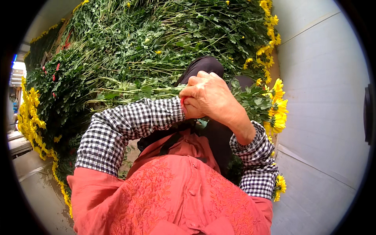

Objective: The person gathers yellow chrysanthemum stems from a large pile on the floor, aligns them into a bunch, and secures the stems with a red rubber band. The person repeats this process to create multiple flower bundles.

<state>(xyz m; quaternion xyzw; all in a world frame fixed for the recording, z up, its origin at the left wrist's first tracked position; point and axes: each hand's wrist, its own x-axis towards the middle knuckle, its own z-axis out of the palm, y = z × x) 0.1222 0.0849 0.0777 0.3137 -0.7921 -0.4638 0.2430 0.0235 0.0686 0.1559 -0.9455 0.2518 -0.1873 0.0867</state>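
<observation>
A bunch of yellow chrysanthemums (156, 92) lies crosswise over my dark-trousered knees, cut stems to the left and yellow blooms (279, 111) to the right. Both my hands meet at its middle. My left hand (192, 111) is closed around the bunch, its fingers mostly hidden under the stems and my other hand. Over it sits my right hand (213, 96), knuckles up and fingers curled tight; what they pinch is hidden. A bit of red (183, 101) shows between the hands, beside my left cuff; I cannot tell what it is.
Leafy green stems (156, 39) are piled deep in front of me and to my left. Yellow blooms (29, 109) edge the pile at the left, and more (270, 39) line its right side. Red ties (55, 76) show among the left stems. A pale panel wall (321, 98) stands close on my right.
</observation>
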